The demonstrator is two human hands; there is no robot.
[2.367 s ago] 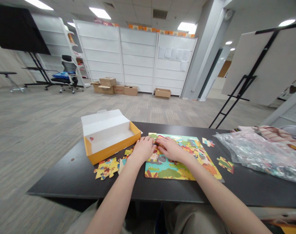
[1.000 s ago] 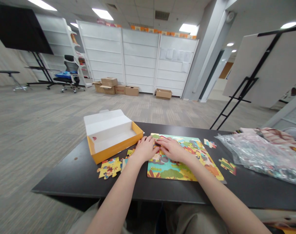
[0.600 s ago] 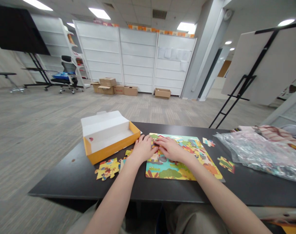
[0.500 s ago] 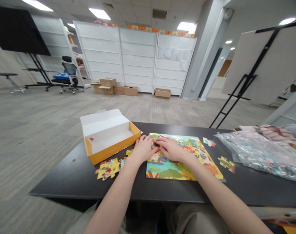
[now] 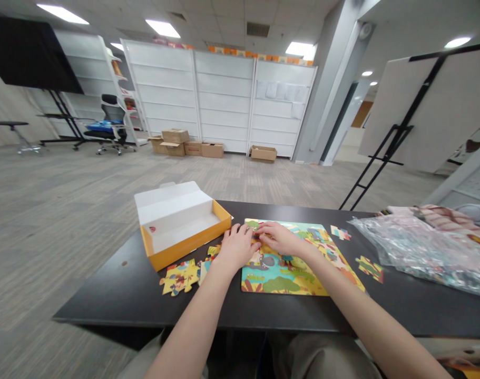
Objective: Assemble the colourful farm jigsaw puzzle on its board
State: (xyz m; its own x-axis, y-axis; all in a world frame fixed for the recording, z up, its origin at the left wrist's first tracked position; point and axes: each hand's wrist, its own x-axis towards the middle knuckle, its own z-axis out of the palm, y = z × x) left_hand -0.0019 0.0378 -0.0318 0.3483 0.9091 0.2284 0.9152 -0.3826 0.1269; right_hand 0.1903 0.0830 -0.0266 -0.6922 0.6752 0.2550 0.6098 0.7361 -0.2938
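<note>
Left hand [image 5: 237,246]: over puzzle's [image 5: 287,276] left edge, near box [image 5: 192,246]
Right hand [image 5: 281,239]: over puzzle
Fingers [image 5: 266,226]: grip hidden, cannot tell
Worktop [image 5: 259,316] front edge: apart from puzzle

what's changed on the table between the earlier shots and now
The right hand has shifted slightly away from the person over the jigsaw puzzle, uncovering a little more of the picture beneath it. Nothing was visibly picked up or let go. The left hand is still at the puzzle's left side; the open yellow box and clear plastic bag stayed put.
</note>
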